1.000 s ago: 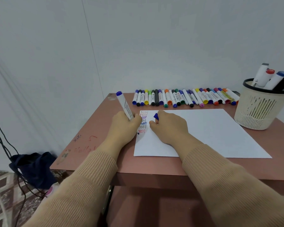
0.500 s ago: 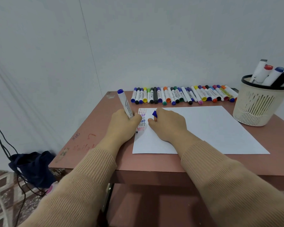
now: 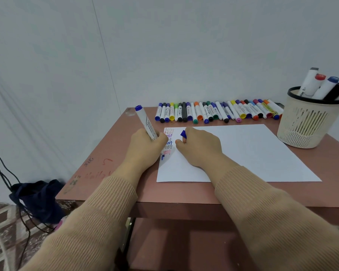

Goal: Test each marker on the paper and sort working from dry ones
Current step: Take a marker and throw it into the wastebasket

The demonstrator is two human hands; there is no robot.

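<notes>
2 grips clamped: left hand on marker, right hand on cap; pink table, white wall.

Reddish table, white paper, marker row, slotted basket

I see bright, even, diffuse light with no glare, and soft shadow only beneath the table edge. Wide-angle bending stretches the sleeves at the bottom corners (slightly soft there), and the centre is sharp.
</notes>
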